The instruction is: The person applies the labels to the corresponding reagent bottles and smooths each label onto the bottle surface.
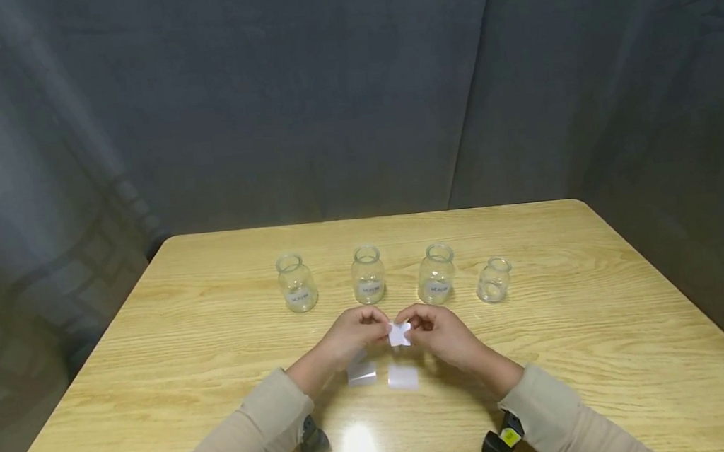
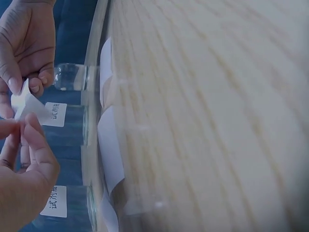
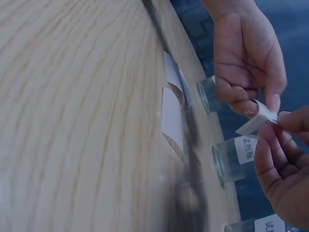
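Between both hands is a small white sticker label (image 1: 399, 334), bent, with dark print partly visible in the right wrist view. My left hand (image 1: 359, 334) pinches its left edge between thumb and fingertips. The opposite edge is pinched by my right hand (image 1: 442, 332). Beyond the hands stand three larger glass jars, a left jar (image 1: 297, 282), a middle jar (image 1: 368, 275) and a right jar (image 1: 436, 274), each bearing a white printed label. A smaller glass jar (image 1: 494, 280) stands at the row's right end; no label shows on it.
Below the hands, curled pieces of white paper lie on the wooden table (image 1: 156, 370), including a left piece (image 1: 361, 374) and a right piece (image 1: 403, 377). Dark grey curtains (image 1: 301, 103) hang behind and beside the table. Each wrist carries a black camera.
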A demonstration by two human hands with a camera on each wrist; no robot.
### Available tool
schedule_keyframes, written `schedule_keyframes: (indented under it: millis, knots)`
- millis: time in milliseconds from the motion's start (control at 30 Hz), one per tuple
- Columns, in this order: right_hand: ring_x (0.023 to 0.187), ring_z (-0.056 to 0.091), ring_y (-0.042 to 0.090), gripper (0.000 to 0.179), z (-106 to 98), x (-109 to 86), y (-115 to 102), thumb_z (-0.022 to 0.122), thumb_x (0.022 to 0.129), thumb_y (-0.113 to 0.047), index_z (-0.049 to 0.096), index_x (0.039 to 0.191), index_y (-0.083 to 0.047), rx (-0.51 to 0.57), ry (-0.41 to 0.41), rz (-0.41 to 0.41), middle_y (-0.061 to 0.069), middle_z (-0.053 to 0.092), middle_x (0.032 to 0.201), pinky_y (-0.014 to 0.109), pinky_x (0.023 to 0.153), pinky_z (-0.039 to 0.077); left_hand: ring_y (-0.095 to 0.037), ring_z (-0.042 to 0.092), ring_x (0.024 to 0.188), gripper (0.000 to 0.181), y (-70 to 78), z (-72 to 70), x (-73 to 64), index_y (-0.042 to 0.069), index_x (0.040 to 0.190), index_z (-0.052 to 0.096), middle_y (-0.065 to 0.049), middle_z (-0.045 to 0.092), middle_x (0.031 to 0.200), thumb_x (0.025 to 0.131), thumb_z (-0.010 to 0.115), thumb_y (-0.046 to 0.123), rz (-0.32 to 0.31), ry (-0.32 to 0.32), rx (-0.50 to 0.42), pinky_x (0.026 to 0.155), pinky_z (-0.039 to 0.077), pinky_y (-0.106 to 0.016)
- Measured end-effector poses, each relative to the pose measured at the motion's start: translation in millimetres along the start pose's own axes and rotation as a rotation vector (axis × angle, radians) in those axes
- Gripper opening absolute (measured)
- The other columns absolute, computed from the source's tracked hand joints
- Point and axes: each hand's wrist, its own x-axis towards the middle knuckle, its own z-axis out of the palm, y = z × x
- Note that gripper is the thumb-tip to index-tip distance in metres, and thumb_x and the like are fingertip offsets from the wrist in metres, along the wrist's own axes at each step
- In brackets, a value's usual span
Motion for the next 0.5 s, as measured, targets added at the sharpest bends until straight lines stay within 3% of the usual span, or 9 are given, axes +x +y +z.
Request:
schedule_keyframes:
  millis: [200, 367, 500]
  knots:
    - [0.07, 0.052, 0.016, 0.018, -8, -2.1, 0, 0.059, 0.075, 0.002, 0.055, 0.093, 0.007, -0.001, -0.037, 0.011, 0.008, 0.055, 0.077, 0.022, 0.06, 0.046, -0.012, 0.054, 0.065, 0.011, -3.2, 1.0, 2.9, -0.005, 0.087, 0.053, -0.004, 0.056, 0.071, 0.079, 0.056, 0.002, -0.021, 0.045, 0.024, 0.063, 0.048, -0.025]
    - [0.077, 0.058, 0.026, 0.02, -15, -4.7, 3, 0.06, 0.075, 0.003, 0.054, 0.093, 0.01, 0.041, -0.077, 0.017, 0.015, 0.06, 0.082, 0.026, 0.067, 0.049, -0.012, 0.052, 0.063, 0.011, -2.6, 1.2, 3.5, -0.004, 0.086, 0.052, -0.003, 0.053, 0.07, 0.076, 0.057, -0.002, -0.037, 0.068, 0.049, 0.064, 0.049, -0.027]
    - [0.077, 0.059, 0.028, 0.018, -21, -7.2, 6, 0.057, 0.076, 0.004, 0.054, 0.092, 0.011, 0.062, -0.056, 0.033, 0.016, 0.06, 0.081, 0.033, 0.069, 0.05, -0.014, 0.052, 0.064, 0.012, -1.4, 0.7, 3.2, -0.004, 0.086, 0.051, -0.004, 0.05, 0.069, 0.076, 0.058, -0.002, -0.04, 0.073, 0.065, 0.067, 0.049, -0.03]
